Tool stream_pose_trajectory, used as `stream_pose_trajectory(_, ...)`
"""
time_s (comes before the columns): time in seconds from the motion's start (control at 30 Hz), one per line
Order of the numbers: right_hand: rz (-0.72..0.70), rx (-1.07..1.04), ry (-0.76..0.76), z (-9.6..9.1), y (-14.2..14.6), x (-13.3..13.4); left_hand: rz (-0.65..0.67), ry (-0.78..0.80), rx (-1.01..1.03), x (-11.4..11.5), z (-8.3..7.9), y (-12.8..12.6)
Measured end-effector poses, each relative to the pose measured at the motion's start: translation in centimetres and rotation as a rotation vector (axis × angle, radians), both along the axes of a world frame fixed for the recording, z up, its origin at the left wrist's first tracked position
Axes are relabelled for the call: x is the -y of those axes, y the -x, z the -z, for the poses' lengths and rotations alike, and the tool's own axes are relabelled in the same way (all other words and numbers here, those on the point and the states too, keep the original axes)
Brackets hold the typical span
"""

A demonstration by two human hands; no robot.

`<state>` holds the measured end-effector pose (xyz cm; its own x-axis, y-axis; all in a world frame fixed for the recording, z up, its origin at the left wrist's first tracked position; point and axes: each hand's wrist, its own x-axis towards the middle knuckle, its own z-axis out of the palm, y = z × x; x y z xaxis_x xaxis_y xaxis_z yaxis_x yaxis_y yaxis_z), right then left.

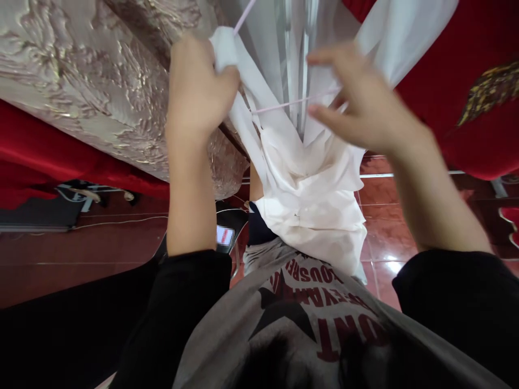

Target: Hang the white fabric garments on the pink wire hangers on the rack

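White cloth (320, 189) hangs in folds in front of me, its lower part against my shirt. My left hand (198, 81) is closed on the gathered upper left edge of this cloth. A thin pale pink cord (284, 104) comes out of the cloth edge and runs straight and taut to my right hand (357, 97). The curled fingers of that hand hold the cord, while thumb and index finger stand apart; motion blurs them. Another length of pink cord (244, 16) rises from the cloth beside my left hand.
Textured beige fabric (93, 81) hangs at the left, with red cloth (81, 156) beneath it. More red cloth (454, 70) with gold decoration hangs at the right. A phone with a lit screen (224, 235) lies on a black seat. Reddish tiles (381, 227) cover the floor.
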<state>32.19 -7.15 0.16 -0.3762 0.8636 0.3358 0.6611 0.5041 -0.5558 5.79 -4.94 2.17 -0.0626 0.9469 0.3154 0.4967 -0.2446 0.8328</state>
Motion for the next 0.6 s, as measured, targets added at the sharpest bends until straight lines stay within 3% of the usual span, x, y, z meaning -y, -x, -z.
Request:
stream_pose_trajectory(0.1, -0.04, -0.081, 0.026, 4.8, 3.2, -0.6, 0.083, -0.077, 0.021, -0.7, 1.5, 0.7)
stream_pose_trajectory(0.2, 0.027, -0.264, -0.044, 7.4, 3.5, -2.0, 0.123, -0.121, 0.201, -1.6, 3.0, 1.1)
stream_pose_trajectory(0.37, 0.087, -0.32, -0.127, 8.2, 4.3, -2.2, 0.095, -0.079, 0.474, -2.1, 3.6, 1.0)
stream_pose_trajectory(0.5, 0.101, -0.353, -0.157, 8.4, 4.7, -1.8, 0.114, 0.121, 0.888, -1.4, 2.0, 1.5)
stream_pose_trajectory(0.6, 0.115, -0.339, -0.153, 8.5, 4.3, -1.7, 0.137, 0.151, 1.18, -0.9, 1.0, 2.5)
